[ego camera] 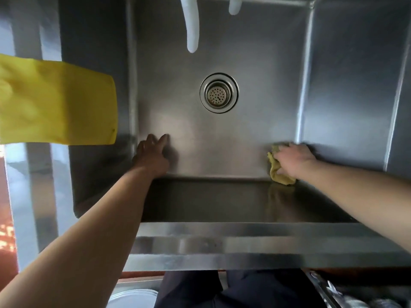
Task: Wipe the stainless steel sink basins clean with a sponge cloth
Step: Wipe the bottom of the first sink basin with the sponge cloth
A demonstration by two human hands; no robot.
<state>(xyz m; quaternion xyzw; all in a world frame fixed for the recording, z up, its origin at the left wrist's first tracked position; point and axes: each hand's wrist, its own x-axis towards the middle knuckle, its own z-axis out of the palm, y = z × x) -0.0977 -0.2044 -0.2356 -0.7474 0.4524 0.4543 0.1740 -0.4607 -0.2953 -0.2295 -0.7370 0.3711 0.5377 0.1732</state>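
Brushed stainless steel fills the view: a deep square stainless steel sink basin point(222, 134) with a round perforated drain strainer point(219, 92) in its floor and two white tap spouts point(191, 25) hanging over the back. At the near right corner of the floor, the right hand point(292, 160) presses a crumpled yellow-green sponge cloth point(278, 172) against the steel, its fingers curled over the wad. The left hand point(153, 155) rests on the floor by the near left corner, fingers spread and holding nothing, apparently as a brace. A flat bright yellow cloth point(55, 103) hangs over the left divider. To wipe well here, I judge the cloth should be pushed right into the seam where floor meets walls, then drawn in overlapping strokes toward the drain with steady pressure.
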